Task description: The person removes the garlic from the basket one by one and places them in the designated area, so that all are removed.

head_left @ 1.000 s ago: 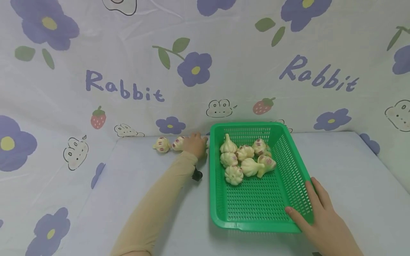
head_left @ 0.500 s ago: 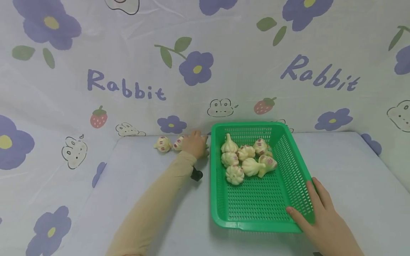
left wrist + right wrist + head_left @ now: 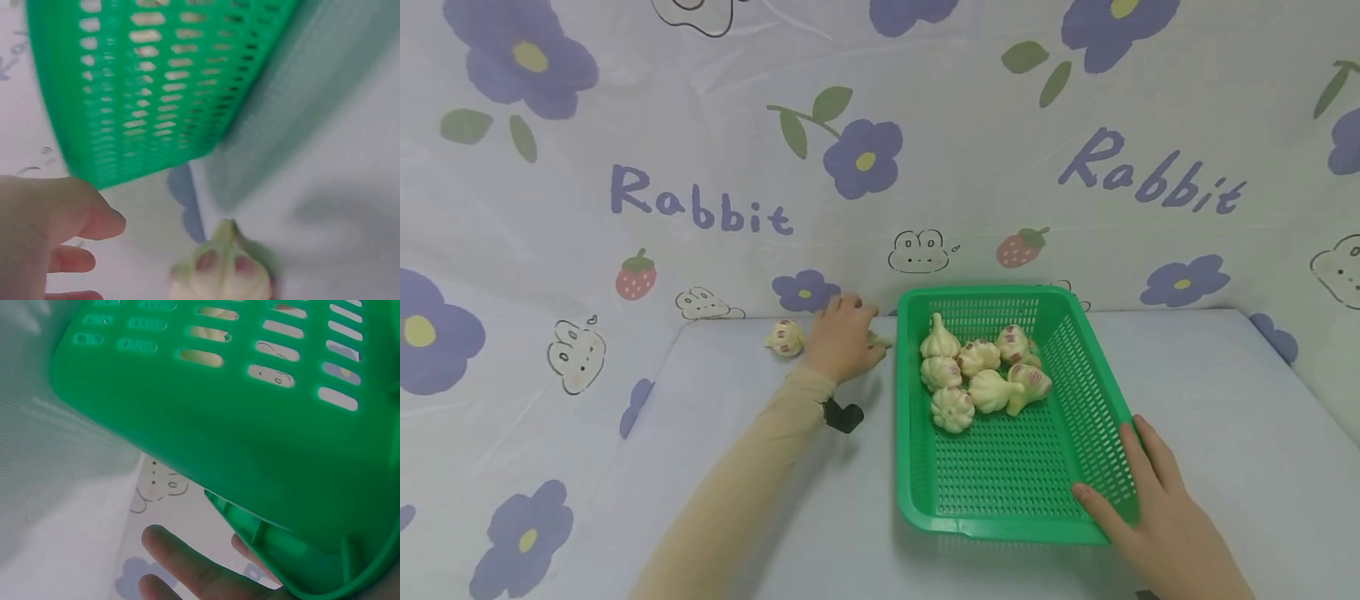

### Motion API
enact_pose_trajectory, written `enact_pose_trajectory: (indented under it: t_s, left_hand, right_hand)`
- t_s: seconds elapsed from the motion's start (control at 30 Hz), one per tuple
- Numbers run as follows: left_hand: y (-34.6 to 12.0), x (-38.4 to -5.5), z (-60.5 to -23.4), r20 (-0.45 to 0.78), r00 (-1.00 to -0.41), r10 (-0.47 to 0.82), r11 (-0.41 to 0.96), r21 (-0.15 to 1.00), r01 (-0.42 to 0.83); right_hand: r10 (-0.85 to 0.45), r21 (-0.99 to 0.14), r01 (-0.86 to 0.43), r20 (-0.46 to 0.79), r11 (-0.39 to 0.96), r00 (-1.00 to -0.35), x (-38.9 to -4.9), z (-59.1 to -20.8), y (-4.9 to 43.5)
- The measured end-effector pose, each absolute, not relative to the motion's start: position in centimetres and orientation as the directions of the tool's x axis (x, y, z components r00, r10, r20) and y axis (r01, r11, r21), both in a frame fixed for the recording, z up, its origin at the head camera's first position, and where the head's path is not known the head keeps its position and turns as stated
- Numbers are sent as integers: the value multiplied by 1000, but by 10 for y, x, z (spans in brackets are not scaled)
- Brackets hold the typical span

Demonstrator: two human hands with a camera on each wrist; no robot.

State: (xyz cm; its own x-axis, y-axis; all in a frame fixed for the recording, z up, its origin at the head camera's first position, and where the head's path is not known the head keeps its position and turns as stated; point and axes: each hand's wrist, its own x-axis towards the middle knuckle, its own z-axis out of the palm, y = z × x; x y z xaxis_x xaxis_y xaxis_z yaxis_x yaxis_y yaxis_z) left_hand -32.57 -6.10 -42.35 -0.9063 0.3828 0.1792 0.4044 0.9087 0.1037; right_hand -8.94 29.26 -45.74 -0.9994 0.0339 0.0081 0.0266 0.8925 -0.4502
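Note:
My left hand [image 3: 841,337] is at the back of the table, left of the green basket [image 3: 917,508]. Its fingers are apart and hold nothing. In the left wrist view, a garlic bulb [image 3: 222,269] with purple patches lies beside the fingers [image 3: 72,257]; in the head view the hand mostly hides it. Another garlic bulb [image 3: 787,338] lies just left of the hand. My right hand [image 3: 1176,517] grips the basket's near right rim, thumb inside and fingers along the outer wall. Several garlic bulbs [image 3: 988,390] sit in the basket's far half.
A white cloth [image 3: 865,200] with flowers, rabbits and lettering hangs behind the table. The pale tabletop [image 3: 842,517] runs in front of and beside the basket. A black device [image 3: 844,416] is strapped to the left wrist.
My left hand has shifted slightly left and up, and a garlic stem shows to its right. The garlic bulb formerly seen beside it is now covered. The right hand stays on the basket.

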Motion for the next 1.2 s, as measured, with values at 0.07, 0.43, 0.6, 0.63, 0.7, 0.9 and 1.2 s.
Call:
enact_pose_trajectory:
  t_s: [0.07,0.43,0.6,0.63,0.7,0.9,1.2]
  left_hand:
    - [-62,-320,-422,221,-893,391,900,111,422]
    - [-58,-273,-393,455,-761,462,829,82,553]
    - [-50,-256,-377,535,-679,503,794,24,607]
    - [-48,-254,-376,544,-666,511,789,11,615]
    - [-43,-250,-374,556,-644,526,776,-3,631]
    - [-24,-242,-379,573,-620,536,750,15,661]
    - [12,-234,-394,551,-643,532,767,9,641]
  right_hand:
    - [32,-449,26,6,893,-999,-89,-458,293]
    - [18,-448,6,23,894,-1000,-89,-458,293]
    - [18,-442,3,30,897,-999,-89,-456,293]
    - [18,-441,3,31,897,-999,-89,-456,293]
    - [20,-440,4,32,898,-999,-89,-456,293]
    - [23,-441,12,20,897,-1000,-89,-455,292]
    - [27,-444,16,19,896,-999,-88,-454,290]
